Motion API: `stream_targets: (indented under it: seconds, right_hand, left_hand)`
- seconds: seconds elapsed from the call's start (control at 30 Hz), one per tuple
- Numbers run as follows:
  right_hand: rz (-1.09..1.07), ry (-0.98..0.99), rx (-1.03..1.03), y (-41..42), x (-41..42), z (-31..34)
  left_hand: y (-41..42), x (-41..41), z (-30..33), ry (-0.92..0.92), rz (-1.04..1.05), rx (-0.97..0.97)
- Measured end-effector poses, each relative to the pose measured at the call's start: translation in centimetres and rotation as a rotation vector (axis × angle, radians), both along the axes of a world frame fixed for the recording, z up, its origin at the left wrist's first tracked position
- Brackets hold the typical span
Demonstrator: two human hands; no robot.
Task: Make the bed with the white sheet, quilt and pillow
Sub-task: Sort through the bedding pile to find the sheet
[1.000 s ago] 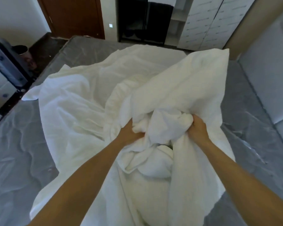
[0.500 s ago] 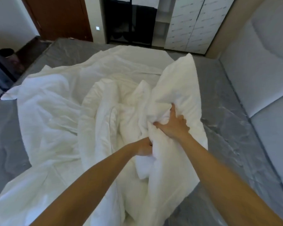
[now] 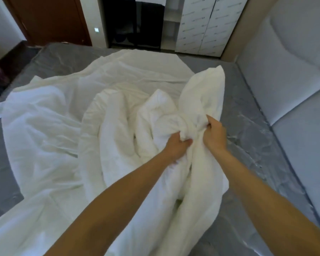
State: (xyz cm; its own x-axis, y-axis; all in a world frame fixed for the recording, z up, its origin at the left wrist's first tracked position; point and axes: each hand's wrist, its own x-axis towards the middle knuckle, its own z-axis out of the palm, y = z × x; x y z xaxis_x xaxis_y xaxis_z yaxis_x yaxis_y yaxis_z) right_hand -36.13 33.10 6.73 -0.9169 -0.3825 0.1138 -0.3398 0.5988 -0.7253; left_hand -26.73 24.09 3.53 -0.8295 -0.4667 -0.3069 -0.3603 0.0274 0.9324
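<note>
Quilt (image 3: pixel 174 126) lies bunched mid-bed over the sheet (image 3: pixel 44 126). Left hand (image 3: pixel 175 146) and right hand (image 3: pixel 213 133), fingers clenched on its folds, have drawn closer together since a second ago, gathering it; spreading is not yet begun, I judge.

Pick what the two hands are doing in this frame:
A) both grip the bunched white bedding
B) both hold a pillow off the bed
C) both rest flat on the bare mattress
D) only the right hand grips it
A: the left hand and right hand each have fingers curled into the bunched white bedding, close together above the grey mattress.
</note>
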Motion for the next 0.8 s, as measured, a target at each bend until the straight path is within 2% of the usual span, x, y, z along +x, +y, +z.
stream_targets:
  seconds: [0.07, 0.13, 0.23, 0.3, 0.33, 0.37, 0.4, 0.47, 0.5, 0.57, 0.6, 0.67, 0.73, 0.8]
  right_hand:
    - [-0.014, -0.030, -0.019, 0.9, -0.4, 1.8]
    - [0.022, -0.135, 0.140, 1.3, -0.3, 1.7]
    - [0.085, -0.245, 0.466, 0.8, 0.6, -1.9]
    - [0.089, -0.311, 0.518, 0.5, 0.9, -4.9]
    - [0.097, -0.333, 0.517, 0.0, 1.0, -6.4]
    - [0.104, -0.341, 0.503, -0.4, 1.2, -7.5]
    - [0.105, -0.333, 0.480, -0.6, 1.3, -8.2]
    - [0.103, -0.316, 0.423, -2.2, 1.7, -9.7]
    - [0.102, -0.309, 0.402, -2.8, 1.8, -10.4]
    - [0.078, -0.275, 0.381, -3.6, 1.8, -11.6]
    - [0.057, -0.237, 0.385, -3.8, 1.7, -12.1]
    - [0.032, -0.178, 0.424, -3.5, 1.7, -12.6]
    - [0.033, -0.171, 0.464, -2.7, 1.6, -12.5]
    - [0.062, -0.180, 0.492, -1.7, 1.0, -11.7]
  left_hand:
    - [2.5, -1.6, 0.9, 0.056, -0.062, 0.044]
    - [3.9, -1.8, 0.6, 0.045, -0.155, 0.060]
    - [3.0, -0.8, -1.4, -0.124, -0.361, 0.020]
    - [0.2, 0.5, -3.3, -0.267, -0.464, 0.036]
    - [-1.9, 1.4, -4.0, -0.277, -0.400, 0.067]
    - [-4.3, 2.1, -5.0, -0.275, -0.251, 0.023]
    - [-6.7, 2.7, -5.8, -0.300, -0.040, -0.152]
    - [-12.2, 4.6, -7.9, -0.506, 0.343, -0.514]
    - [-14.4, 5.3, -9.2, -0.633, 0.453, -0.534]
    - [-17.2, 6.2, -11.2, -0.784, 0.579, -0.342]
    - [-18.1, 6.3, -12.1, -0.789, 0.627, -0.241]
    - [-19.6, 6.7, -13.7, -0.707, 0.648, -0.025]
    - [-20.4, 7.2, -14.0, -0.573, 0.538, 0.176]
    - [-20.1, 6.8, -13.1, -0.428, 0.477, 0.255]
